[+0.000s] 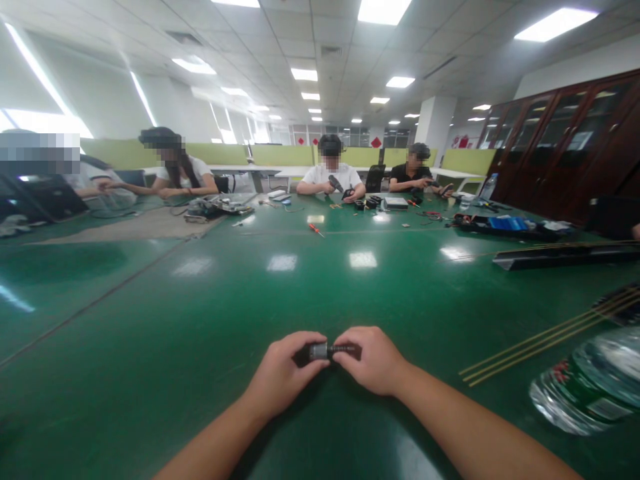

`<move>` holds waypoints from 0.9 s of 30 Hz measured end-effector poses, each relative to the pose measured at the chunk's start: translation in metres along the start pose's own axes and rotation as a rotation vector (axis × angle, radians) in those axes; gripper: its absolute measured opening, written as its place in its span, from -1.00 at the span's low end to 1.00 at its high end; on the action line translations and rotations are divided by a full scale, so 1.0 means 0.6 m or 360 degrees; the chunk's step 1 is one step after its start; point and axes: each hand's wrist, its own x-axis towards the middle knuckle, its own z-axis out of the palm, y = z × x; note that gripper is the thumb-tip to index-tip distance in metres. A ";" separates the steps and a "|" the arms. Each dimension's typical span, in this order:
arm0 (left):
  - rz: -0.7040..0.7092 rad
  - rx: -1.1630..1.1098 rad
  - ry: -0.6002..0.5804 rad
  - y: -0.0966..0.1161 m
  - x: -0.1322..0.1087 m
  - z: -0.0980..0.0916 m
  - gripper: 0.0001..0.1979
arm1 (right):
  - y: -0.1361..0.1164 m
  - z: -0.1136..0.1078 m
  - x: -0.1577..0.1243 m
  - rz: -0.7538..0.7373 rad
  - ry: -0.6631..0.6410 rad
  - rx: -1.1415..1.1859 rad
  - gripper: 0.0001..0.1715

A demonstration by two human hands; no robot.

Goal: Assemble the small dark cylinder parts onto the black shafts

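Both my hands meet near the front of a green table point(210, 313). My left hand point(283, 373) is closed around the left end of a small dark cylindrical part point(320, 351) with a grey metal collar. My right hand point(373, 360) pinches the part's thin black right end between thumb and fingers. The part is held just above the table top. Much of it is hidden inside my fingers.
A plastic water bottle point(590, 387) lies at the right, beside thin yellow rods point(545, 340). A long black bar point(565, 257) lies further right. A red screwdriver point(316, 230) and scattered tools sit mid-table. Several people work along the far edge.
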 end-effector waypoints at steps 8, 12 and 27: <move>-0.0025 0.0000 0.0008 -0.001 -0.001 0.000 -0.75 | -0.005 -0.003 0.002 0.0009 -0.0005 -0.0009 -0.87; -0.0022 -0.0003 0.0004 -0.004 0.000 0.002 -0.75 | -0.002 -0.002 0.001 0.0015 -0.0003 -0.0007 -0.87; -0.0003 -0.0001 0.0028 -0.003 0.000 0.000 -0.74 | 0.003 0.002 -0.001 0.0017 0.0002 -0.0009 -0.88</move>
